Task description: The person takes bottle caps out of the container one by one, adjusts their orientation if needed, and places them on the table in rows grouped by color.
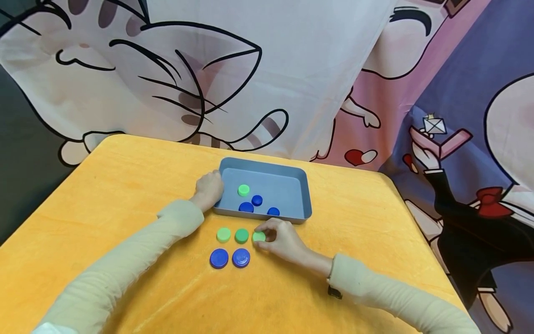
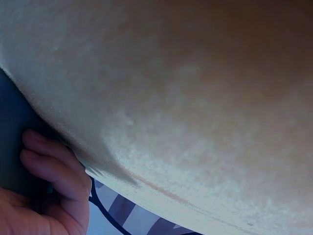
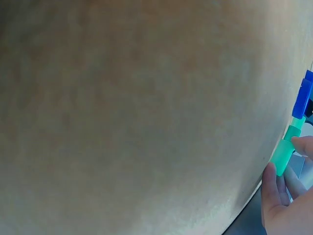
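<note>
My right hand [image 1: 284, 241] pinches a light green cap [image 1: 258, 236] between thumb and finger, at the right end of a row on the table. Left of it lie a darker green cap [image 1: 241, 235] and another light green cap [image 1: 223, 234]. Two blue caps [image 1: 219, 258] [image 1: 241, 258] lie below that row. My left hand [image 1: 210, 189] grips the left side of the grey-blue tray [image 1: 283, 185]; its fingers curl at the wall in the left wrist view. Inside the tray are a green cap [image 1: 244, 190] and several blue caps [image 1: 257, 200].
A yellow cloth [image 1: 359, 222] covers the table. Behind it hangs a curtain [image 1: 308, 69] printed with cartoon figures, which also runs down the right side. The table's left edge drops to a dark floor.
</note>
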Demonstrator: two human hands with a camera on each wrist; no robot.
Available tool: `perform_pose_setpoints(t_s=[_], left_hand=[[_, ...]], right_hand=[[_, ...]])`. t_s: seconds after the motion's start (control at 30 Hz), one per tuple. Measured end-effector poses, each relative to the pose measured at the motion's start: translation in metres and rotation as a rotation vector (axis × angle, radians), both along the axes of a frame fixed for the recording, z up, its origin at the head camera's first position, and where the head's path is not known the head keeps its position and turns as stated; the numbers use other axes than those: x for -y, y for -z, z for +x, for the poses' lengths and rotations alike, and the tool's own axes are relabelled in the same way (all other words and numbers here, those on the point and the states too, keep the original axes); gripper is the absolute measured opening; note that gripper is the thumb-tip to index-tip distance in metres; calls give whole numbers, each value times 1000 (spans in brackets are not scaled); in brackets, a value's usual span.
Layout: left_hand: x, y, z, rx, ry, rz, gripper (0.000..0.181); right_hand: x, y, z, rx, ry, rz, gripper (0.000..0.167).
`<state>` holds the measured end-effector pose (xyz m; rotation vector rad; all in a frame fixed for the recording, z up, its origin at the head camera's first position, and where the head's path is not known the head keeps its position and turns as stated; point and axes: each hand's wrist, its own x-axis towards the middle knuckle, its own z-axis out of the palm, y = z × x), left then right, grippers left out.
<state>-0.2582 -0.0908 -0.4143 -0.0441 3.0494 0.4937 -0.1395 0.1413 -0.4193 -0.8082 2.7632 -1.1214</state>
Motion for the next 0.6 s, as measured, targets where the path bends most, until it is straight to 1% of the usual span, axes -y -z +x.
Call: perform_pose_setpoints(t_s=[0.23, 0.6], left_hand=[[-1, -2, -1, -8, 1, -3, 27], [-1, -3, 0, 8, -12, -15, 28]], right_hand=[[0, -2, -1, -10, -7, 29, 24], [0, -2, 0, -42, -24, 49, 27]])
